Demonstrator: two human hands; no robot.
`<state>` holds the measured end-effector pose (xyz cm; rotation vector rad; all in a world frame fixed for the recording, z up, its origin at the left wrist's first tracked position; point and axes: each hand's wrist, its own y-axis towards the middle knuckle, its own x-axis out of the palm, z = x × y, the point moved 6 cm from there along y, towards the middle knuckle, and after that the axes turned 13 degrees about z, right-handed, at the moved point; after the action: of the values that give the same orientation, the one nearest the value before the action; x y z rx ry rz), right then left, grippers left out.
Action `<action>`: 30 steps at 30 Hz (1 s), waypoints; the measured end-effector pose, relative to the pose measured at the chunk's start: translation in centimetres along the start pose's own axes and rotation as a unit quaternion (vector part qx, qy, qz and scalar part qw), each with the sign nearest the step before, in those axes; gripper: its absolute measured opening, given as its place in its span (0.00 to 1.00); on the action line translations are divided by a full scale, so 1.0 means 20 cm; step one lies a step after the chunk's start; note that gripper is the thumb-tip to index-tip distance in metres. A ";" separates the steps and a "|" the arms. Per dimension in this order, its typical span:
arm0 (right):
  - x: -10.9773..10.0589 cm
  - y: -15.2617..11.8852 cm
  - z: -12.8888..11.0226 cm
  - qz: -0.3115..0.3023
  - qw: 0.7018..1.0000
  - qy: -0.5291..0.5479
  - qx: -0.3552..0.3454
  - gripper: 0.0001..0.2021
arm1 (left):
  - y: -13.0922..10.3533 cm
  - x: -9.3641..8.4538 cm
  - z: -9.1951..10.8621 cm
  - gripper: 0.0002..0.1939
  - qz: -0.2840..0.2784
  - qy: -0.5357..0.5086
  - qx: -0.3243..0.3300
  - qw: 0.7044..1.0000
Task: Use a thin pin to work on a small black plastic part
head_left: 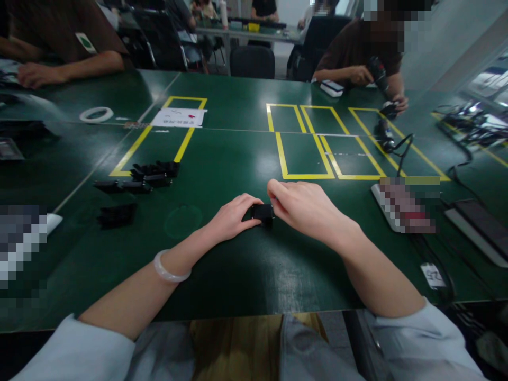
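With L hand (234, 216), pinching small blk part (262, 212) at its L end btw thumb and fingers, low over or on the green surface (238, 275). With R hand (307, 207), holding fingers curled at the part's R end, tips hidden, so can't tell if gripping; lying btw both hands, abt equally near, long axis apparently running L–R.

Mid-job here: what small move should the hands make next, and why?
Probably adjust the right end of the black part with the right hand while the left hand steadies it: the left hand's thumb and fingers pinch its left end, and the right hand's fingers curl beside the other. Their exact contact is hidden.
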<state>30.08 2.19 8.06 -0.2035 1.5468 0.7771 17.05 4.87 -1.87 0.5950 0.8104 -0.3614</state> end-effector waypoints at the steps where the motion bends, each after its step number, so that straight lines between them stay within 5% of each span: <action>1: 0.00 0.00 0.00 0.001 1.000 -0.006 0.003 0.11 | 0.00 0.00 0.00 0.17 -0.001 0.001 0.000 1.000; 30: -0.01 -0.01 0.02 0.001 1.000 -0.009 0.004 0.13 | 0.00 0.00 0.00 0.17 0.005 0.003 0.003 1.000</action>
<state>30.48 2.20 8.15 -0.1890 1.5341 0.7710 17.04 4.85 -1.82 0.6056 0.8125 -0.3533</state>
